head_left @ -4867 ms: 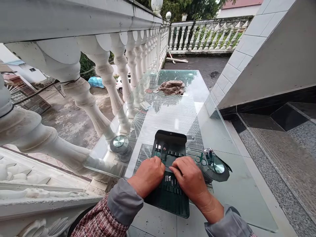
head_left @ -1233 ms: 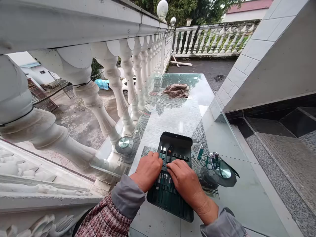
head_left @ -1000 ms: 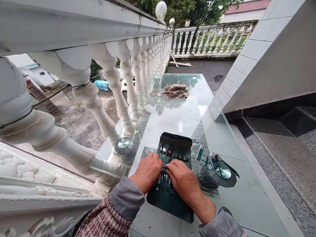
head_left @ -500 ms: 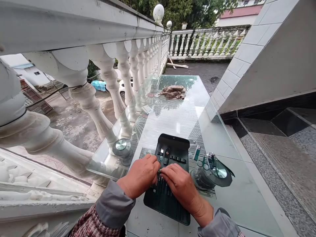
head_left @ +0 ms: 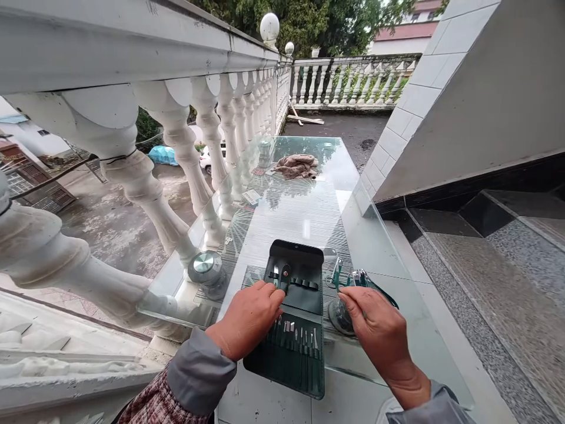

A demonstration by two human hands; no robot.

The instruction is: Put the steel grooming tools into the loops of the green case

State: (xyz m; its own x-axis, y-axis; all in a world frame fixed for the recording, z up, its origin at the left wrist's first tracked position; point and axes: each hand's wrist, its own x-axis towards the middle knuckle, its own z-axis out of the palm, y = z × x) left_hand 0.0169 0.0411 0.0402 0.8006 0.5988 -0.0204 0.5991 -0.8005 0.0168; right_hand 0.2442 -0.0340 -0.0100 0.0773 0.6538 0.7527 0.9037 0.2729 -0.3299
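Note:
A dark green manicure case (head_left: pixel 289 368) lies unfolded on the glass table, with several slim metal tools (head_left: pixel 304 338) in its lower slots. A pair of tweezers or similar flat silver tool (head_left: pixel 276 272) sits in the upper flap beside a black leather tab. My left hand (head_left: pixel 249 318) is curled over the case's left side; its fingertips are closed, and what they grip is hidden. To the right of the case, my right hand (head_left: pixel 377 324) pinches a small green-and-silver tool (head_left: pixel 337 274). Just behind those fingers, a nail clipper (head_left: pixel 359 277) is partly covered.
The glass tabletop (head_left: pixel 388 253) has round metal-capped supports (head_left: pixel 206 263). A crumpled brown cloth (head_left: pixel 296 166) and a small card (head_left: pixel 252 196) lie farther up. A white balustrade (head_left: pixel 176 135) runs along the left; stone steps (head_left: pixel 481 259) are at the right.
My right hand has left the middle of the case and moved right to the loose tools. The slots it covered now show. My left hand remains at the case; the view has shifted slightly.

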